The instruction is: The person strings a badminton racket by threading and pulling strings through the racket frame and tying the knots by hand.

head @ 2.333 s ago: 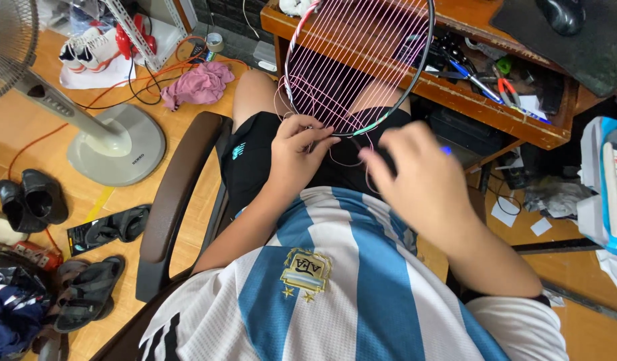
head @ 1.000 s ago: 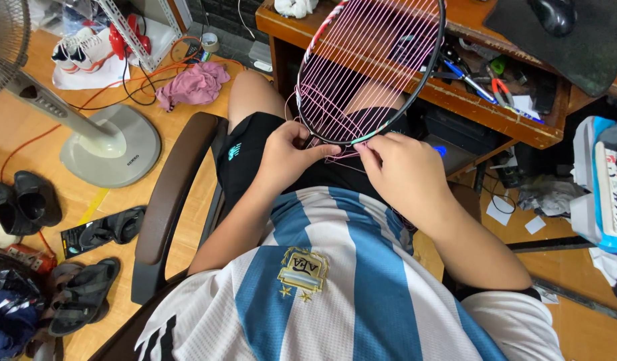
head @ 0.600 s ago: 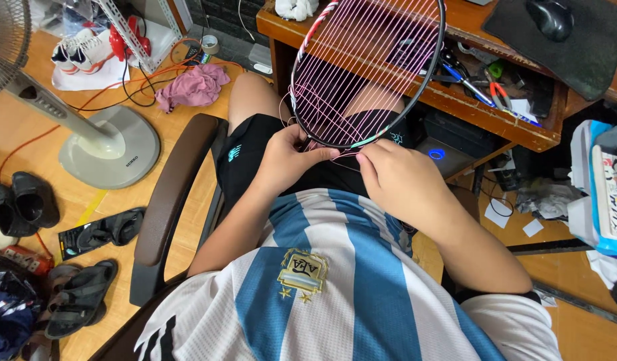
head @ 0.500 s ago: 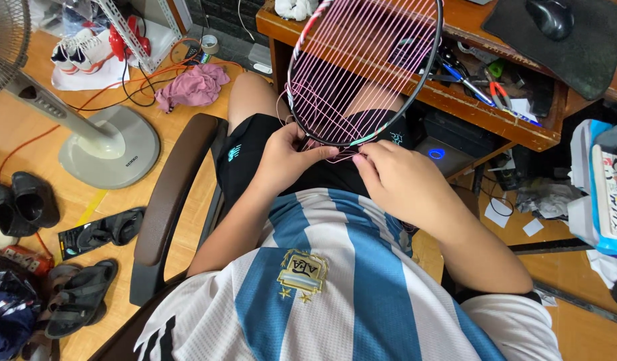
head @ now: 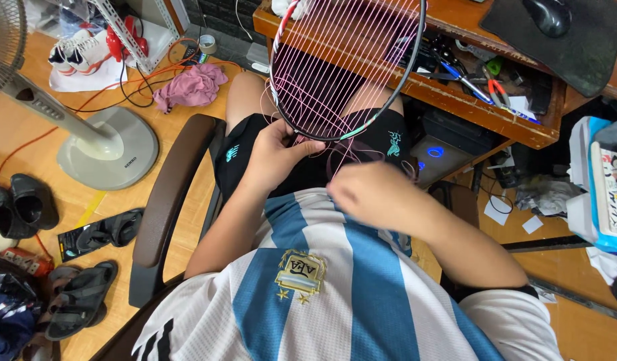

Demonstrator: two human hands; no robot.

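A badminton racket head (head: pixel 347 63) with pink strings stands upright over my lap, its top near the wooden desk edge. My left hand (head: pixel 278 150) grips the bottom of the frame, thumb along the rim. My right hand (head: pixel 372 194) is blurred with motion, held low over my striped shirt, fingers pinched on a loose pink string (head: pixel 342 157) that loops down from the frame.
A wooden desk (head: pixel 469 100) with pens, tools and a mouse pad lies ahead. The chair's brown armrest (head: pixel 168 194) is at my left. On the floor to the left stand a pedestal fan (head: pixel 97 140), shoes, sandals and a pink cloth (head: pixel 188 87).
My right hand has drawn back from the racket's lower rim toward my chest, pulling the string with it. The left hand and racket have stayed about where they were.
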